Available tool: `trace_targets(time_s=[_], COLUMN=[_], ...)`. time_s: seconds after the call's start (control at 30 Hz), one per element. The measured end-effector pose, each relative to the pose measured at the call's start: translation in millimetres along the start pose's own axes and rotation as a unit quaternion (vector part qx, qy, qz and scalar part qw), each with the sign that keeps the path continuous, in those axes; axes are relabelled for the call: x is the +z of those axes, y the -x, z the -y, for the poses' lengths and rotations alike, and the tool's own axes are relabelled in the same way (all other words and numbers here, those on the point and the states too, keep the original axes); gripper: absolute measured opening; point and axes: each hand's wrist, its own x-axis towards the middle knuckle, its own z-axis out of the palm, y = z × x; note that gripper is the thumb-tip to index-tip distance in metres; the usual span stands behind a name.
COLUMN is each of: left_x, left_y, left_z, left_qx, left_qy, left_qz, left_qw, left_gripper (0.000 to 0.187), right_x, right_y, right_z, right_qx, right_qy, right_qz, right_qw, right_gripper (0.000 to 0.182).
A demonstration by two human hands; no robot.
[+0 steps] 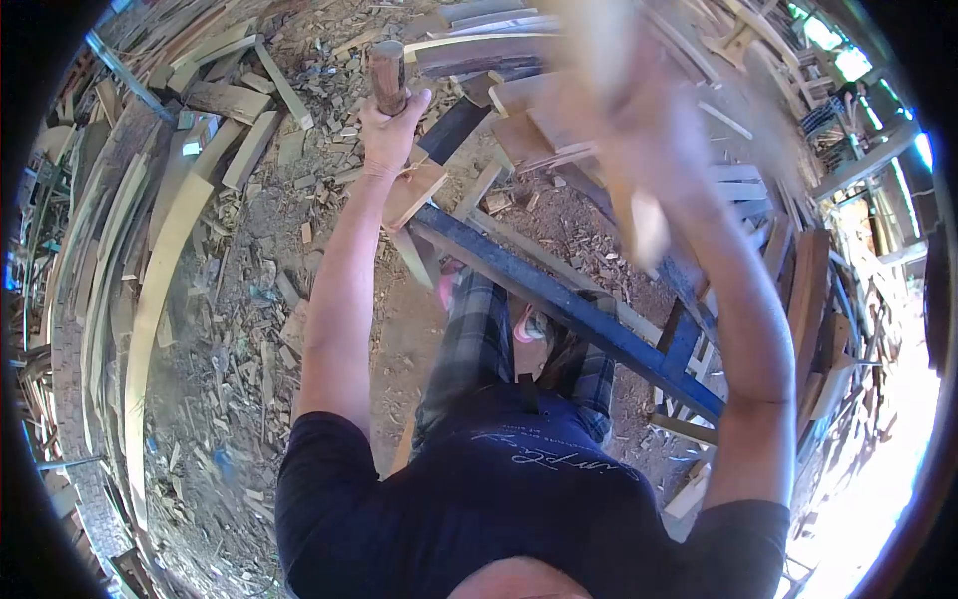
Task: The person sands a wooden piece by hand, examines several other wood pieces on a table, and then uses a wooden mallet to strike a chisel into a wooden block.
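Raised at the upper middle left, my left hand is wrapped round a thick, round brown wooden handle, whose flat end points up; its lower part is hidden. Just below that hand, a reddish-brown wood block lies at the end of a long dark beam. My right hand, smeared by motion, is up at the right, closed round a pale wooden piece. That piece sticks out above and below the fist, too blurred to name more exactly.
The dark beam slants across in front of my legs. Wood chips and offcuts cover the dirt floor. A long curved board lies at the left, with stacked planks at the back and more timber at the right.
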Motion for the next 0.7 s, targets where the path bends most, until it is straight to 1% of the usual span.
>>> trace_targets(time_s=[0.03,0.07,0.1,0.13,0.17,0.2,0.23,0.27,0.3,0.33,0.37,0.4,0.43,0.47,0.53,0.57,0.6,0.67,0.7], left_x=[-1.4,-2.2,0.1,1.8,2.0,1.9,4.7,3.7,4.1,5.1,5.3,4.4,3.2,-0.1,-2.5,-1.5,-0.9,-1.2,-0.4], left_y=[0.7,4.4,0.9,-1.7,1.6,4.9,6.5,6.3,5.0,4.1,4.8,6.4,6.2,4.9,3.2,7.3,11.5,15.7,18.8], left_z=[-0.4,-1.1,-1.8,-0.2,-0.2,-1.2,-4.4,-2.6,-1.6,-0.6,-2.2,-5.3,-9.8,-5.8,14.6,10.8,8.6,-0.8,-11.7], left_qx=[0.004,0.001,0.0,0.0,0.002,0.005,0.043,0.043,0.048,0.053,0.053,0.029,0.008,0.013,0.0,0.001,-0.006,-0.01,-0.008], left_qy=[0.0,-0.021,-0.038,-0.035,-0.029,-0.025,-0.021,-0.022,0.0,0.023,0.024,0.035,0.045,0.044,0.075,0.092,0.091,0.059,0.073], left_qz=[-0.001,-0.005,-0.01,-0.013,-0.016,-0.018,-0.003,-0.003,0.002,0.006,0.006,0.007,0.007,0.01,-0.008,-0.009,-0.011,-0.01,-0.009], left_qw=[1.0,1.0,0.999,0.999,0.999,1.0,0.999,0.999,0.999,0.998,0.998,0.999,0.999,0.999,0.997,0.996,0.996,0.998,0.997], left_gripper=[0.03,0.03,0.03,0.03,0.031,0.031,0.025,0.025,0.025,0.025,0.025,0.026,0.028,0.028,0.029,0.029,0.029,0.029,0.029], right_x=[23.1,23.4,19.6,17.2,4.2,-7.3,-18.2,-24.1,-22.2,-18.4,-6.0,11.8,39.0,35.6,22.7,17.1,9.9,-4.3,-5.4], right_y=[0.5,3.5,4.1,3.4,2.8,3.5,4.1,5.2,6.8,7.5,10.4,14.1,14.2,16.9,22.8,21.0,21.2,19.6,21.3], right_z=[-20.7,-23.7,-27.8,-30.0,-13.6,1.8,16.6,26.0,33.0,28.4,15.3,-3.5,-54.6,-48.7,-33.8,-31.2,-22.7,-2.8,3.5], right_qx=[-0.044,-0.042,-0.008,0.024,-0.01,-0.007,-0.02,-0.035,-0.039,-0.041,-0.017,0.006,-0.104,-0.106,-0.001,-0.017,-0.013,0.007,0.006], right_qy=[0.181,0.179,0.084,-0.01,0.002,0.0,-0.086,-0.169,-0.187,-0.185,-0.122,-0.059,0.068,0.067,0.03,0.019,0.018,-0.086,-0.087], right_qz=[0.041,0.035,0.041,0.056,-0.004,0.002,-0.027,-0.06,-0.138,-0.138,-0.108,-0.078,-0.016,-0.022,0.069,0.031,0.037,-0.022,-0.022], right_qw=[0.982,0.982,0.996,0.998,1.0,1.0,0.996,0.983,0.972,0.972,0.986,0.995,0.992,0.992,0.997,0.999,0.999,0.996,0.996], right_gripper=[0.069,0.069,0.068,0.068,0.056,0.056,0.058,0.06,0.055,0.055,0.056,0.057,0.06,0.06,0.062,0.06,0.06,0.057,0.057])
